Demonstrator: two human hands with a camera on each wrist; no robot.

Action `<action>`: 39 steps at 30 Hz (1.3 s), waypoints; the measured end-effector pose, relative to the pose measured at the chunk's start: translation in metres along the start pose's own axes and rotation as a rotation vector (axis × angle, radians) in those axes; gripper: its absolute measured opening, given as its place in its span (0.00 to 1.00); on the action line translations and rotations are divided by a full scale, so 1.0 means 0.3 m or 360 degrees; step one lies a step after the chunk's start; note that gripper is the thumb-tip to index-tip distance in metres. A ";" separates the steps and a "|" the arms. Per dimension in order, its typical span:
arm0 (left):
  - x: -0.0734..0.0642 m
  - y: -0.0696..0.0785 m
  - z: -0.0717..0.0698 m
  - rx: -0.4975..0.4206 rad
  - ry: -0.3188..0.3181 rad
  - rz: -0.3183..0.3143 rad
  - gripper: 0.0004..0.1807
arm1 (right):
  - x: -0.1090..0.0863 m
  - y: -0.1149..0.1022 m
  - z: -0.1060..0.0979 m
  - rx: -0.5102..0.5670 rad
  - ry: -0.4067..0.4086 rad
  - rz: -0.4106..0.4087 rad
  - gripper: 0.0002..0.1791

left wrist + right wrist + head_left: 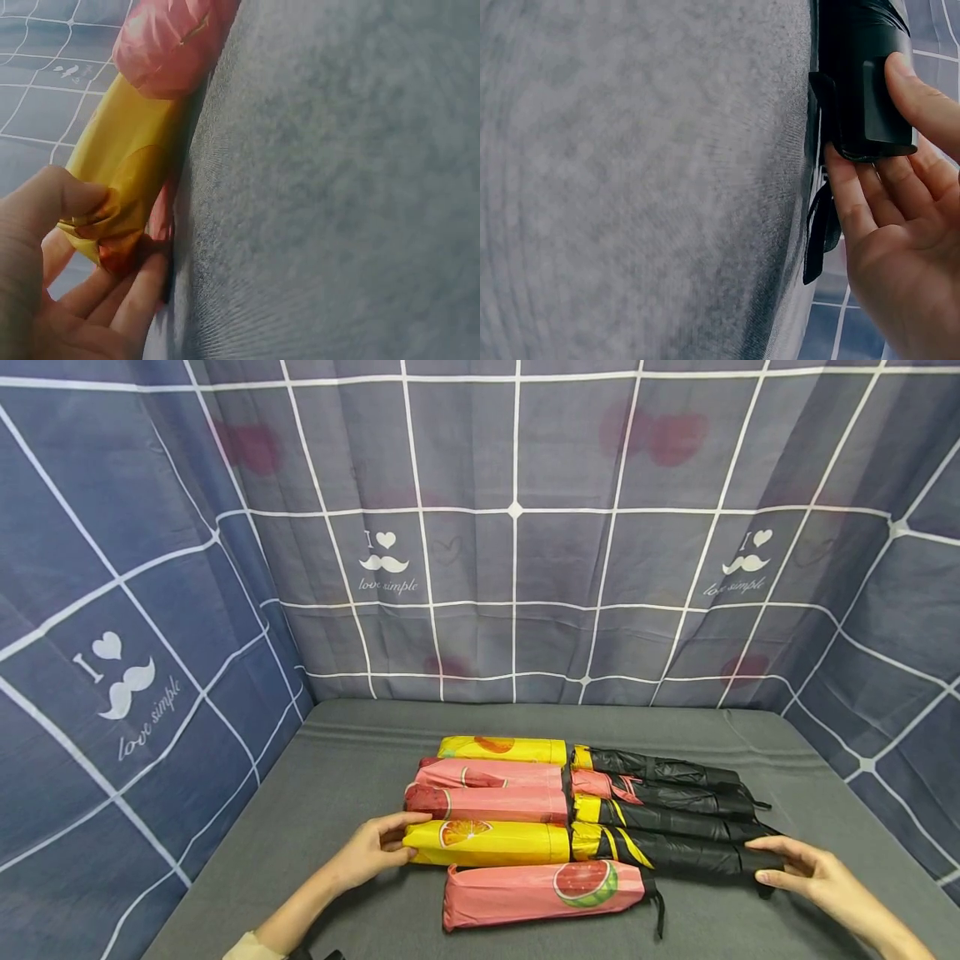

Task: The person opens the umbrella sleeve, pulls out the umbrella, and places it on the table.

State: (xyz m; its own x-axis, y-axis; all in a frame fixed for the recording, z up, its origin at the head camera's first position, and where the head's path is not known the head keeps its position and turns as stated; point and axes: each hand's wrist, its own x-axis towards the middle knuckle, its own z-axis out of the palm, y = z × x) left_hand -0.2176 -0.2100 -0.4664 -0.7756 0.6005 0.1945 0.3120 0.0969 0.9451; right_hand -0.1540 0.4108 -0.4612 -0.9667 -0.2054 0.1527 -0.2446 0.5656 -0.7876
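Observation:
My left hand (369, 857) grips the end of a yellow umbrella sleeve (495, 843) printed with an orange slice; the left wrist view shows the thumb on top and fingers round its crumpled tip. My right hand (823, 878) holds the handle end (885, 105) of a folded black-and-yellow umbrella (686, 853), thumb on one side and fingertips at the end. Sleeve and umbrella lie in line, their inner ends meeting at mid-table. In front of them lies a pink sleeve (525, 897) with a watermelon print and a black strap.
Behind the held pair, two pink sleeves (487, 806) and another yellow sleeve (525, 750) lie in a column. Several folded black umbrellas (667, 768) lie to their right. Everything rests on a grey cloth-covered table (360, 735), enclosed by blue-grey checked curtains (465, 560).

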 end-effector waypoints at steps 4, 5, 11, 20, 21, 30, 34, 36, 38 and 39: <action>-0.004 0.009 -0.003 0.0123 0.0001 0.0000 0.28 | 0.006 -0.005 -0.001 -0.0072 -0.0002 0.0050 0.17; -0.005 0.013 -0.006 0.0163 0.0013 -0.0002 0.28 | 0.007 -0.009 0.000 -0.0103 0.0004 0.0076 0.17; -0.013 0.064 -0.046 0.0373 0.0166 -0.0021 0.27 | 0.009 -0.027 0.006 -0.0422 0.0137 0.0098 0.17; 0.030 0.158 0.031 0.0350 0.0092 0.0293 0.21 | 0.004 -0.050 -0.007 -0.0536 0.0207 0.0214 0.21; 0.037 0.162 0.048 0.0345 0.0058 0.0317 0.21 | 0.005 -0.056 -0.009 -0.0545 0.0227 0.0219 0.21; 0.077 0.149 0.165 0.0410 -0.0199 0.0242 0.21 | 0.007 -0.112 -0.034 -0.0458 0.0376 0.0209 0.19; 0.086 0.129 0.190 0.0330 -0.0305 0.0171 0.22 | 0.012 -0.147 -0.022 -0.0368 0.0356 0.0144 0.18; 0.090 0.121 0.198 0.0354 -0.0355 0.0185 0.22 | 0.016 -0.167 -0.008 -0.0311 0.0340 0.0104 0.18; 0.094 0.112 0.206 0.0415 -0.0398 0.0215 0.22 | 0.020 -0.187 0.010 -0.0264 0.0317 0.0062 0.17; 0.096 0.108 0.210 0.0441 -0.0422 0.0223 0.23 | 0.023 -0.196 0.020 -0.0240 0.0308 0.0036 0.16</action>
State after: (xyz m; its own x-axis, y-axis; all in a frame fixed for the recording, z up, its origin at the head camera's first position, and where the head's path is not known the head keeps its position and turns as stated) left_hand -0.1951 -0.1396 -0.4467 -0.5578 0.8035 0.2078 0.5689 0.1878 0.8007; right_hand -0.1458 0.3714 -0.4174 -0.9650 -0.0428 0.2587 -0.2170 0.6840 -0.6965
